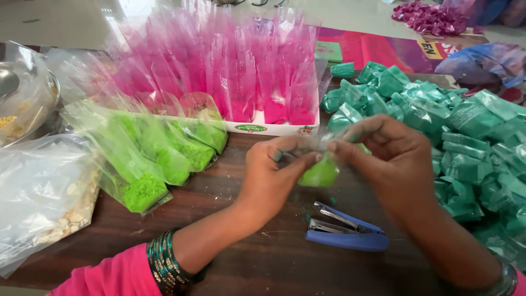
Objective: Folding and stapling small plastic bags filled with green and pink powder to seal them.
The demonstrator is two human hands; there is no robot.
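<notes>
At far left we note a clear plastic bag (38,192) with pale grains in its lower corner, lying on the dark wooden table (257,257). Next, a row of open green powder packets (156,159) leans against a white tray (274,129) packed with upright pink powder packets (241,77).

Centre: our left hand (271,175) pinches the top of a small green powder pouch (320,172) between thumb and fingers — grip closed on the plastic. Our right hand (392,159) grasps the same pouch top from the other side, thumb and forefinger pressed on it. The pouch hangs between both hands, just above the table.

Below it lies a blue stapler (345,230), touched by neither hand. At right — a large heap of sealed teal packets (460,137).
</notes>
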